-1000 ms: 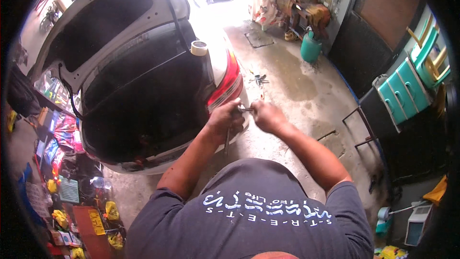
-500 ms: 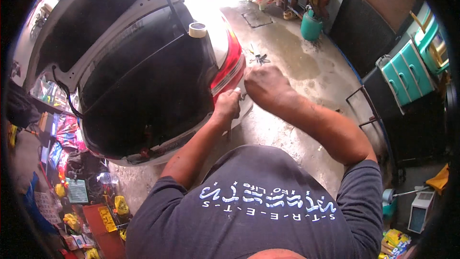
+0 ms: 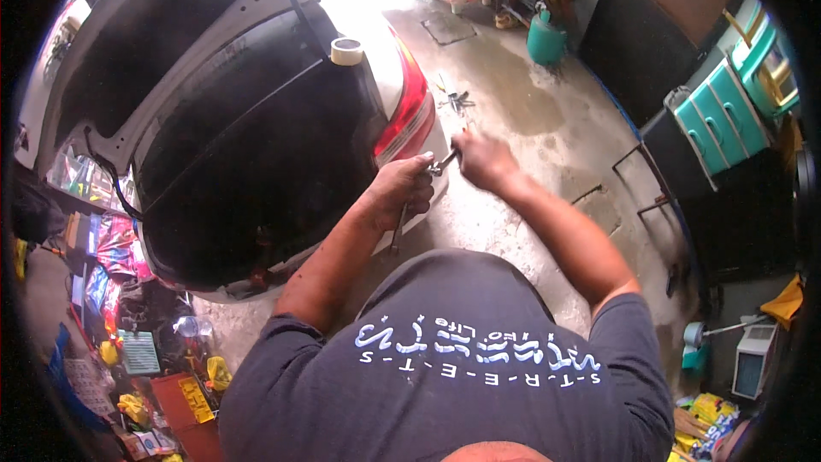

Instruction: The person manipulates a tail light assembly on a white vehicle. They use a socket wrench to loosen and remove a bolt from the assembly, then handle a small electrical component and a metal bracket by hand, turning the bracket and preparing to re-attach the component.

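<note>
My left hand [image 3: 404, 190] is closed beside the white car's red tail light [image 3: 405, 111]. A slim metal tool [image 3: 396, 235] sticks out below its fingers, and a small shiny metal piece [image 3: 436, 168] shows at the thumb. My right hand [image 3: 486, 162], smeared by motion, is wrapped round a dark-shafted tool [image 3: 449, 158] whose end meets that metal piece. What kind of tools these are I cannot make out. Both hands are at the rear corner of the car, whose open trunk [image 3: 265, 154] lies to the left.
A roll of tape [image 3: 346, 52] rests on the trunk's edge. Several tools [image 3: 457, 101] lie on the concrete floor ahead. A green container [image 3: 546, 41] stands farther back. Teal drawers [image 3: 725, 120] are at right, and bags and boxes crowd the lower left, with an orange-brown panel [image 3: 180, 415].
My right hand has moved down and to the right, baring the dark tool shaft. My left hand has turned, and the slim metal tool now shows below it. The view has shifted slightly.
</note>
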Demonstrator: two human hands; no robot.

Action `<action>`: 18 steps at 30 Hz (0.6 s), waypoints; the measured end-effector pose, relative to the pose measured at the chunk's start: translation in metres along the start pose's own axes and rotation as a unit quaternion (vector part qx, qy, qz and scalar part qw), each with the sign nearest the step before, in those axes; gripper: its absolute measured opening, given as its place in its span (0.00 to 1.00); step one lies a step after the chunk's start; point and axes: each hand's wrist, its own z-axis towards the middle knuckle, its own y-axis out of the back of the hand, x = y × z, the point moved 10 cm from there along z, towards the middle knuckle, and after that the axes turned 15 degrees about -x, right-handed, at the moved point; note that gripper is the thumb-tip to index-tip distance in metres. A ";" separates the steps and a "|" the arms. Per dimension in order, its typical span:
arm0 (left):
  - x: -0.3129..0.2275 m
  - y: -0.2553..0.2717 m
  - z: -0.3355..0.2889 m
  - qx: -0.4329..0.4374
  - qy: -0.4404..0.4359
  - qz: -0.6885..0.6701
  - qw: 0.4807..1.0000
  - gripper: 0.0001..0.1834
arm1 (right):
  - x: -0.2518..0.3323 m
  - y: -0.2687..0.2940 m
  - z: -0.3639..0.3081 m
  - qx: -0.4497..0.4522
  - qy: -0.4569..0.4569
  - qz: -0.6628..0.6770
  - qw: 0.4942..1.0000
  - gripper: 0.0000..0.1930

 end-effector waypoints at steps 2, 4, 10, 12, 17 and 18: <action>0.006 0.010 0.006 -0.014 -0.018 0.072 0.997 0.16 | 0.012 0.025 0.019 -0.010 0.075 -0.027 0.997 0.08; 0.002 0.014 0.013 -0.034 -0.038 0.095 0.994 0.17 | 0.019 0.031 0.029 -0.033 0.156 -0.094 0.983 0.08; 0.005 0.014 0.008 -0.044 -0.031 0.104 0.993 0.18 | 0.038 0.042 0.038 -0.008 0.186 -0.115 0.976 0.09; 0.006 0.005 0.000 -0.013 -0.075 0.186 0.980 0.17 | 0.051 0.040 0.037 0.013 0.205 -0.138 0.969 0.09; -0.011 0.048 0.041 -0.152 -0.501 0.379 0.763 0.20 | 0.098 0.056 0.022 -0.044 0.259 -0.153 0.953 0.10; -0.014 0.042 0.041 -0.149 -0.501 0.380 0.763 0.20 | 0.100 0.059 0.017 -0.066 0.255 -0.168 0.950 0.11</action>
